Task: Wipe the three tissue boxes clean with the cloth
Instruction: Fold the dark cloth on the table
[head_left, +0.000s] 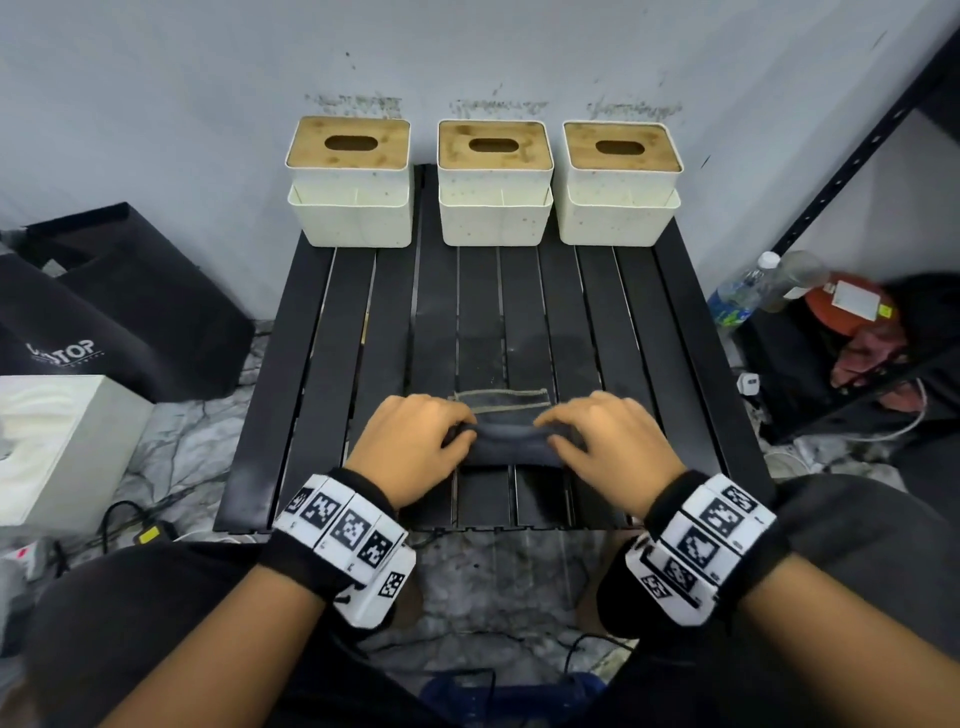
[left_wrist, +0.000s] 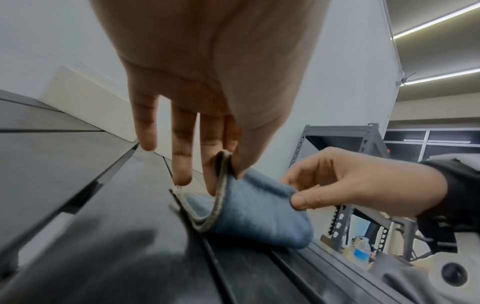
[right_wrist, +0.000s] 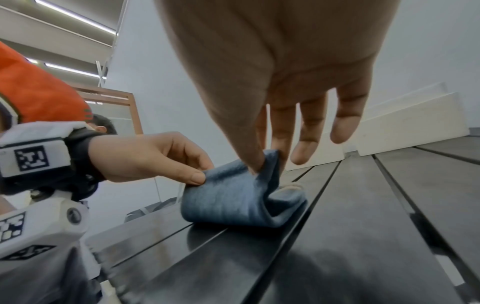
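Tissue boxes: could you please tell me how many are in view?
3, in a row along the table's far edge: left box, middle box, right box.

Three tissue boxes (head_left: 492, 182) are lined up side by side along the far edge of the table (head_left: 322, 332), against the wall (head_left: 208, 78). A cloth (head_left: 506, 434) is laid near the front edge, well apart from them.

Right hand (right_wrist: 280, 67): up close, thumb and forefinger pinching the cloth's raised fold, the other fingers (right_wrist: 345, 123) hanging straight and loose.
Left hand (right_wrist: 153, 156): reaching in from the left, thumb and forefinger nipping the cloth's other end.
Cloth (right_wrist: 233, 197): blue, doubled over, its underside resting on the table.
Table (right_wrist: 389, 216): black slats running away toward pale boxes (right_wrist: 413, 125) at the far edge.
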